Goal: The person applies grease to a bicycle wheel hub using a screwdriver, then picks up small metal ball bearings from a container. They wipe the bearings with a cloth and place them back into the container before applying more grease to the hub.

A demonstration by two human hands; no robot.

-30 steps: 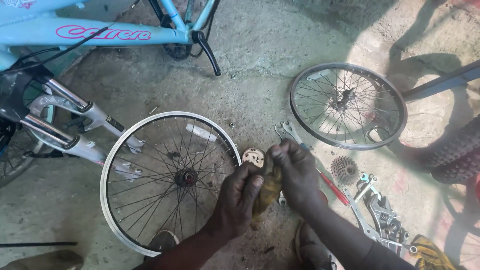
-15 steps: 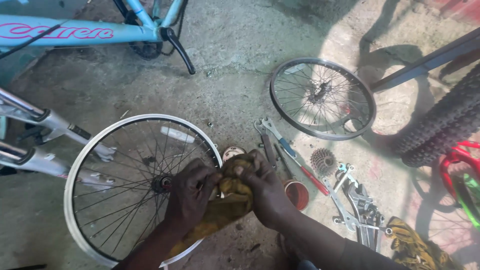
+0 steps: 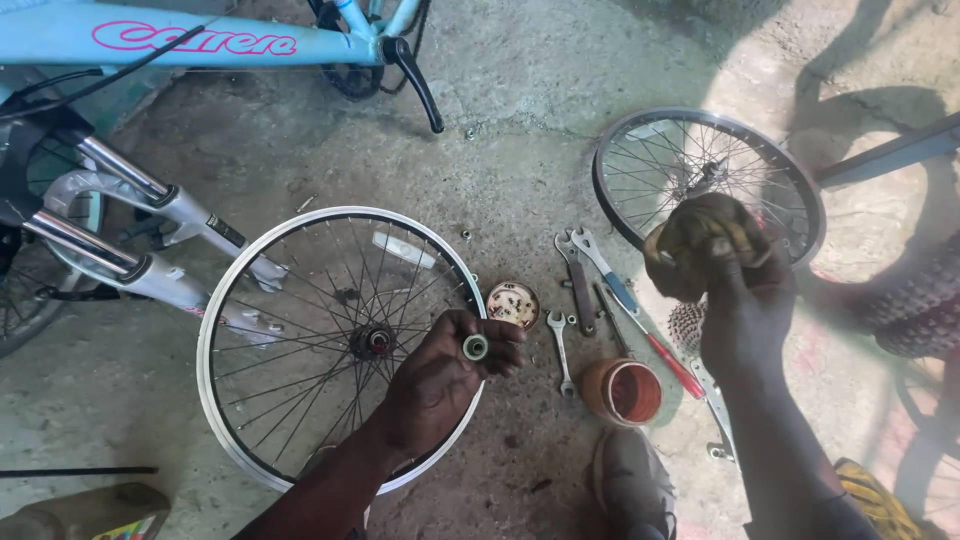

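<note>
The left hand (image 3: 440,385) pinches a small round bearing part (image 3: 475,348) between thumb and fingertips, turned face-up toward the camera, seemingly so its open centre can be looked into. The part is a pale, greenish-grey ring with a dark hole in the middle, clean-looking against the fingers. It hangs above the floor (image 3: 520,150), just over the rim of the white-rimmed spoked wheel (image 3: 215,320) at its 3 o'clock side, with that wheel's hub (image 3: 375,340) close at the part's 9 o'clock.

The right hand (image 3: 735,300) is clenched around a bunched, grimy yellow-brown rag (image 3: 700,240), lifted clear at 2 o'clock of the part, near the second, dark-rimmed wheel (image 3: 640,135).

Between the hands lie spanners (image 3: 580,275) and a red-handled tool (image 3: 670,360), fanned out within reach; a small open tin of greasy bits (image 3: 513,303) sits just at 1 o'clock of the part (likely a parts catcher), and an orange-brown cup (image 3: 622,392) at 4 o'clock. A light-blue bicycle frame (image 3: 190,40) crosses at 11 o'clock
</note>
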